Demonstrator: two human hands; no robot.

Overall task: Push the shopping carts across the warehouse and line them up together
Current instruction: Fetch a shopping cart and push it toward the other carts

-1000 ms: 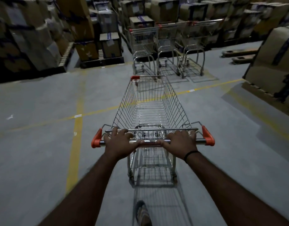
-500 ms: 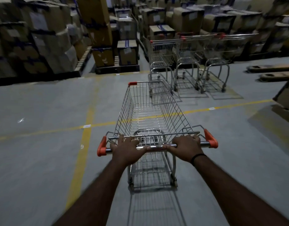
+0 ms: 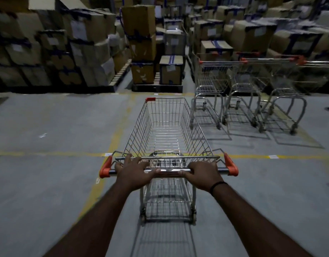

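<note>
An empty wire shopping cart [image 3: 167,127] with orange handle ends stands straight ahead of me on the grey floor. My left hand [image 3: 132,173] rests over the left part of its metal handle bar, fingers partly spread across the basket's rear rim. My right hand [image 3: 202,174] is wrapped around the right part of the bar, a black band on its wrist. Ahead to the right, three parked carts [image 3: 251,89] stand side by side in a row, their handles toward the boxes. My cart's front right corner is near the leftmost parked cart [image 3: 210,84].
Stacks of cardboard boxes on pallets [image 3: 156,71] fill the back and left [image 3: 54,52], with a narrow aisle between stacks. Yellow floor lines [image 3: 48,153] cross under the cart. Open grey floor lies to the left and right of me.
The cart has rolled forward, past the yellow cross line and closer to the boxes. The parked carts now sit nearer, to the right. My left fingers have loosened over the handle.
</note>
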